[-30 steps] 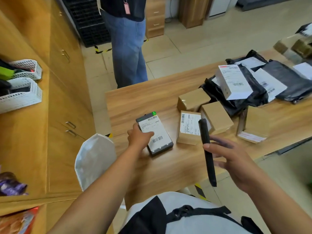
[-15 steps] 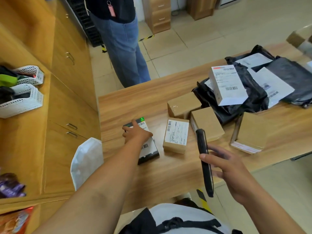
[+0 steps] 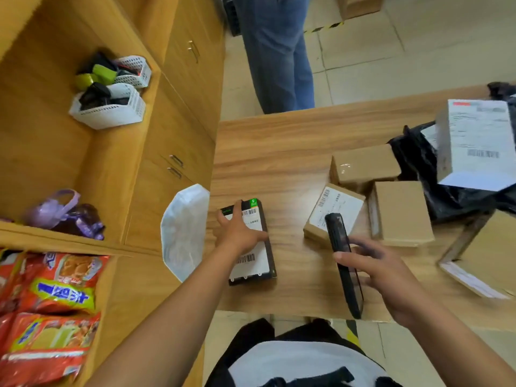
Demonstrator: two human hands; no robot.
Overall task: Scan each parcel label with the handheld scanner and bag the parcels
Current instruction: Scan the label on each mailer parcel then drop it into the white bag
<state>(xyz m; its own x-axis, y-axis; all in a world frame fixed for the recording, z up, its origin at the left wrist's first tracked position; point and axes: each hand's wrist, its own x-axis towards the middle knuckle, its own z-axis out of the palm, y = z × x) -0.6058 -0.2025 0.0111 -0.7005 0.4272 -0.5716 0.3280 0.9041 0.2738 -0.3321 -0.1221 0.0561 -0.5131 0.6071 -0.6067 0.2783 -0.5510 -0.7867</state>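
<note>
Dark parcel (image 3: 257, 263), white label up: on table (image 3: 279, 152) nr its left edge, just beside white bag (image 3: 184, 230). L hand (image 3: 240, 233) now spread over its top, fingers fairly straight, thumb at rt edge; 1 s ago it sat at the near corner only. R hand (image 3: 391, 277) grips scanner (image 3: 336, 236), since lowered twd the body. Prob. scanned; bagging next. Labelled carton (image 3: 333, 210) pending.
</note>
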